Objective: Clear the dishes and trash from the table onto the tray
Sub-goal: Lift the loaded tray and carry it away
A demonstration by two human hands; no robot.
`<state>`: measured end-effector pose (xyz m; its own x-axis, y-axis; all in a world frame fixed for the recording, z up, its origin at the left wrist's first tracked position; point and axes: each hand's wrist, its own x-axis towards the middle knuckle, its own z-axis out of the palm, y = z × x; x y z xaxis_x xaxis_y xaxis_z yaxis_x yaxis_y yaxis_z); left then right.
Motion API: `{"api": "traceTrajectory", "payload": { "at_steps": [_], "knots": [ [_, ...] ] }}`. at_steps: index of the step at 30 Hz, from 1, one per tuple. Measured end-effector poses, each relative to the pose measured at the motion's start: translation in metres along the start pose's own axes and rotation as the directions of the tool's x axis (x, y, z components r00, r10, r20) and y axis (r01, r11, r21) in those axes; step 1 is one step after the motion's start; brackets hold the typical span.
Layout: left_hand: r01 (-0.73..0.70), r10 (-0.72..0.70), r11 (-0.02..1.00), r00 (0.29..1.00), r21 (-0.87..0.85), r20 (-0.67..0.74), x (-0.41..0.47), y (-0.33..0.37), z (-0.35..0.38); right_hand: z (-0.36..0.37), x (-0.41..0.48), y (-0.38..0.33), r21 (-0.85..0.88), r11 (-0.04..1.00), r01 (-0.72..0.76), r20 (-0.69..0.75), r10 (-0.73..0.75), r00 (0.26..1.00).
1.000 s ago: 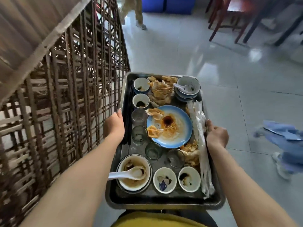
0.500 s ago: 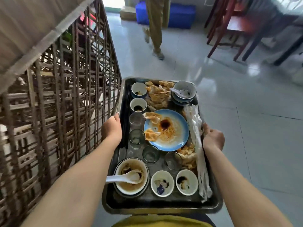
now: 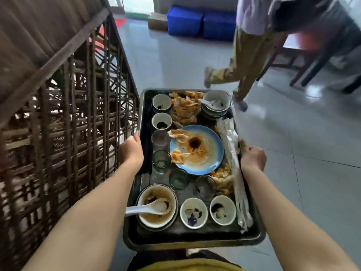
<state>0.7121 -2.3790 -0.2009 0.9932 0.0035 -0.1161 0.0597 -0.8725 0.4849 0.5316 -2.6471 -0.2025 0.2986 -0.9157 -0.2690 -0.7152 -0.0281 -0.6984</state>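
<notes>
A dark metal tray (image 3: 187, 240) is carried level in front of me above the floor. My left hand (image 3: 131, 151) grips its left rim and my right hand (image 3: 252, 157) grips its right rim. On it lie a blue plate (image 3: 203, 163) with sauce and food scraps, a soup bowl with a white spoon (image 3: 148, 208), stacked bowls (image 3: 215, 104) at the far right, several small white cups (image 3: 193, 213), several glasses (image 3: 161, 160), greasy napkins (image 3: 184, 108), black chopsticks (image 3: 147, 145) and plastic wrappers (image 3: 232, 163).
A brown wooden lattice screen (image 3: 64, 122) runs close along my left. A person (image 3: 244, 61) walks across the tiled floor just beyond the tray's far right corner. Dark red chairs (image 3: 304, 61) stand at the right, blue crates (image 3: 201, 22) at the back.
I have moved forward along the screen with the tray. The walking person has crossed from ahead-left to the right and is nearer. Both hands keep their hold.
</notes>
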Motion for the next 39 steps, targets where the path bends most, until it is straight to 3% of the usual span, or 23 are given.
{"api": "traceTrajectory", "payload": {
  "at_steps": [4,10,14,21,39],
  "knots": [
    [0.013,-0.012,0.997,1.000,-0.072,0.009,0.068,0.020,0.015,0.035,0.043,-0.040,-0.077,0.997,0.025,-0.001,-0.025,1.000],
    [-0.038,0.038,0.999,0.998,-0.012,0.045,0.175,0.067,0.023,0.078,0.102,-0.112,-0.118,0.993,-0.009,-0.049,0.003,0.999],
    [-0.089,0.091,0.995,0.993,-0.034,0.074,0.237,0.104,0.027,0.098,0.143,-0.154,-0.076,0.996,-0.041,-0.077,0.035,0.996],
    [-0.064,0.065,0.998,0.993,-0.012,0.101,0.329,0.174,0.041,0.126,0.231,-0.224,0.005,0.998,-0.067,-0.096,0.067,0.993],
    [-0.001,0.000,1.000,0.999,0.019,0.054,0.573,0.356,0.110,0.230,0.511,-0.400,-0.041,0.999,0.021,0.001,-0.021,1.000]
  ]
}}
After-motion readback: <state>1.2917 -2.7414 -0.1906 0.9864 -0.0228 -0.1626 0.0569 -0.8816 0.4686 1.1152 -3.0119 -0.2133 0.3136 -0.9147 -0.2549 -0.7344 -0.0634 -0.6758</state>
